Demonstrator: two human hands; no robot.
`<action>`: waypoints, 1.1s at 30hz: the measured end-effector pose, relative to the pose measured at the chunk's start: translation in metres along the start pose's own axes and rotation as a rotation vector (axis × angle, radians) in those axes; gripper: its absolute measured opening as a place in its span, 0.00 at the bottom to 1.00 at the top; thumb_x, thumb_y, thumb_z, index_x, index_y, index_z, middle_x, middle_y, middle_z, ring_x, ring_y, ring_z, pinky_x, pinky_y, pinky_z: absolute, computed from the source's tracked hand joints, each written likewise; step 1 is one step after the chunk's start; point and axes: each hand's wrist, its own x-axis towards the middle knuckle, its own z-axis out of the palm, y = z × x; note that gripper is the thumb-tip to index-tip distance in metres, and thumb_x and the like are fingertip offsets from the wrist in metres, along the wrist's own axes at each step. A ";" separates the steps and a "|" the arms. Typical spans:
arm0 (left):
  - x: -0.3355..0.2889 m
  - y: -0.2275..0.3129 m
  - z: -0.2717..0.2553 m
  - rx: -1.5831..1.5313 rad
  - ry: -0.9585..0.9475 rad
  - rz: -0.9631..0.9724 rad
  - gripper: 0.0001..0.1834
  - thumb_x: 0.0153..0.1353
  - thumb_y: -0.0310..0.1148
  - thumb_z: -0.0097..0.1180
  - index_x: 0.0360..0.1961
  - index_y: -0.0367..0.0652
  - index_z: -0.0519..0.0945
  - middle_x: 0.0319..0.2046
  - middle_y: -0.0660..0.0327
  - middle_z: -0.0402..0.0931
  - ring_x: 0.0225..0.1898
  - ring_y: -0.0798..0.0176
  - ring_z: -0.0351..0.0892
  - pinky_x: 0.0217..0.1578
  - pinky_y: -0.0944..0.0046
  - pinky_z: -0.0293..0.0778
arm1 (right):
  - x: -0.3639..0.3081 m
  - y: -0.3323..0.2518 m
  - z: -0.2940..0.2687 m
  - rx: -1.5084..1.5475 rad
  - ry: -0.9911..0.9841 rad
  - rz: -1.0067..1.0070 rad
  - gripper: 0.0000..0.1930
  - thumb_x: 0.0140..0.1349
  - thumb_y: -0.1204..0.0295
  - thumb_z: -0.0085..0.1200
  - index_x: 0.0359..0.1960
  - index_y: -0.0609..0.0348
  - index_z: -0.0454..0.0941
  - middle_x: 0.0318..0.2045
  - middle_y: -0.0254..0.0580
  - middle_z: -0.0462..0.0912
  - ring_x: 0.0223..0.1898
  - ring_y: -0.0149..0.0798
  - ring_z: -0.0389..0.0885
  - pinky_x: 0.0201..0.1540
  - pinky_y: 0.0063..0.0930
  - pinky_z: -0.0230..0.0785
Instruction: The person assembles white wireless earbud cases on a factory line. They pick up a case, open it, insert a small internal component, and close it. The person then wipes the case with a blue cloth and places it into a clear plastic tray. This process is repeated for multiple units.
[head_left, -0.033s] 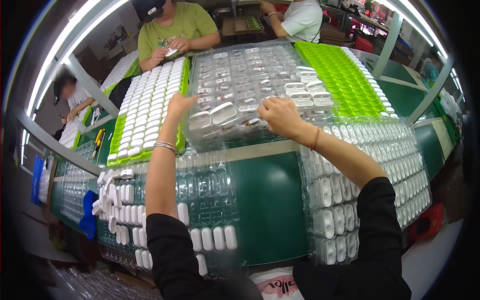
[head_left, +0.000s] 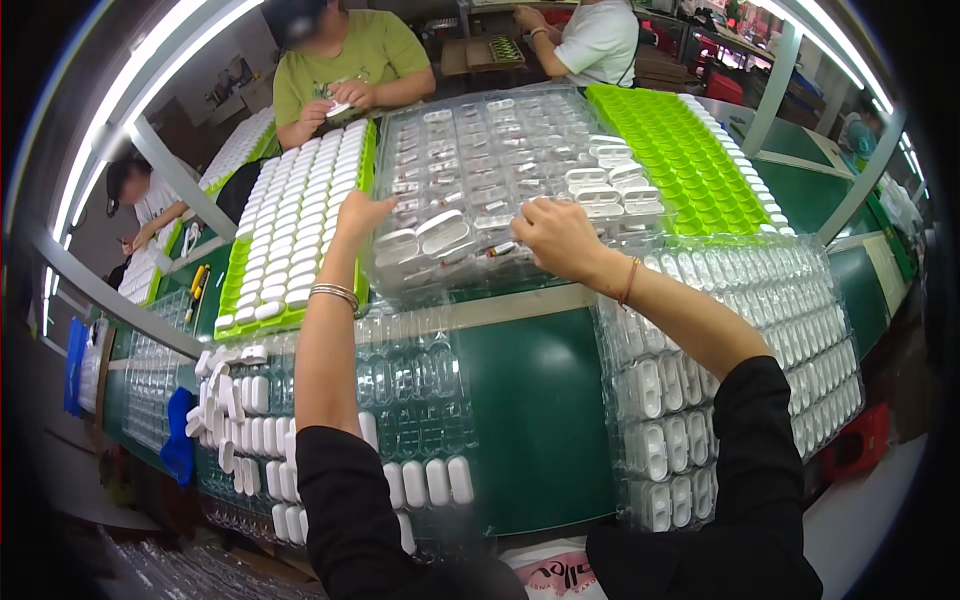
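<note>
A stack of clear plastic blister trays [head_left: 470, 205] lies ahead of me, its pockets holding small silvery and dark parts. At its left edge is my left hand [head_left: 360, 212], closed, its fingertips pointing right over the rim; what they pinch, if anything, is hidden. My right hand [head_left: 560, 238] is curled over the tray's near right part, fingertips drawn together. I cannot make out anything in them. Beside those fingertips sits a small part [head_left: 497, 249] with coloured ends. Two open white oblong cases [head_left: 444, 233] rest on the tray between my hands; more white shells [head_left: 603, 192] lie right.
A green tray of white cases [head_left: 300, 225] stands left, and a mostly unfilled green tray [head_left: 675, 160] right. Clear trays with white shells [head_left: 670, 380] lie near right; loose white shells [head_left: 255, 435] lie near left. A co-worker [head_left: 350, 60] sits opposite, holding a white piece.
The whole view has shifted very slightly. Both hands keep nearly the same places over the clear tray.
</note>
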 end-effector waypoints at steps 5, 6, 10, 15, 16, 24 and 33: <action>0.001 0.028 0.012 -0.172 -0.153 -0.009 0.14 0.43 0.30 0.69 0.27 0.31 0.79 0.23 0.59 0.76 0.26 0.65 0.72 0.27 0.62 0.67 | -0.006 0.015 -0.004 0.027 -0.043 -0.015 0.05 0.44 0.74 0.56 0.26 0.56 0.76 0.29 0.39 0.76 0.35 0.41 0.78 0.33 0.34 0.73; 0.002 0.021 0.011 -0.294 -0.118 0.030 0.15 0.44 0.28 0.68 0.31 0.30 0.79 0.25 0.59 0.77 0.28 0.65 0.73 0.29 0.62 0.68 | -0.004 0.015 -0.005 0.028 -0.029 -0.027 0.05 0.44 0.74 0.56 0.26 0.56 0.76 0.29 0.39 0.76 0.35 0.41 0.78 0.32 0.34 0.73; 0.000 0.016 0.007 -0.695 -0.121 0.071 0.21 0.46 0.21 0.61 0.45 0.30 0.76 0.34 0.60 0.78 0.33 0.66 0.74 0.34 0.70 0.68 | -0.001 0.019 -0.015 0.009 -0.015 -0.050 0.07 0.45 0.73 0.58 0.27 0.55 0.75 0.28 0.37 0.74 0.34 0.39 0.77 0.32 0.33 0.71; -0.019 0.040 -0.006 -0.825 -0.082 0.141 0.20 0.48 0.19 0.58 0.46 0.33 0.75 0.32 0.62 0.77 0.32 0.71 0.74 0.31 0.73 0.67 | -0.004 0.027 -0.024 -0.033 0.023 -0.055 0.09 0.45 0.74 0.60 0.29 0.55 0.74 0.28 0.36 0.73 0.34 0.38 0.76 0.31 0.32 0.71; -0.024 0.044 -0.006 -0.836 -0.069 0.147 0.20 0.48 0.19 0.58 0.46 0.33 0.75 0.32 0.61 0.77 0.32 0.71 0.74 0.31 0.72 0.67 | -0.006 0.028 -0.026 -0.030 0.015 -0.055 0.09 0.45 0.74 0.59 0.29 0.55 0.74 0.28 0.36 0.73 0.34 0.38 0.76 0.31 0.32 0.71; -0.039 0.049 0.023 -1.033 -0.120 0.113 0.18 0.52 0.17 0.57 0.46 0.32 0.74 0.34 0.58 0.78 0.31 0.68 0.77 0.30 0.71 0.71 | -0.019 0.042 -0.032 -0.045 0.006 -0.097 0.08 0.49 0.71 0.59 0.29 0.54 0.73 0.28 0.36 0.73 0.33 0.38 0.76 0.29 0.32 0.71; -0.010 0.075 0.050 -0.857 -0.196 0.003 0.16 0.53 0.27 0.61 0.43 0.32 0.78 0.30 0.62 0.75 0.30 0.69 0.73 0.32 0.69 0.71 | -0.038 0.092 -0.011 0.000 -0.119 0.035 0.07 0.50 0.70 0.60 0.29 0.51 0.75 0.29 0.36 0.76 0.37 0.41 0.79 0.32 0.35 0.72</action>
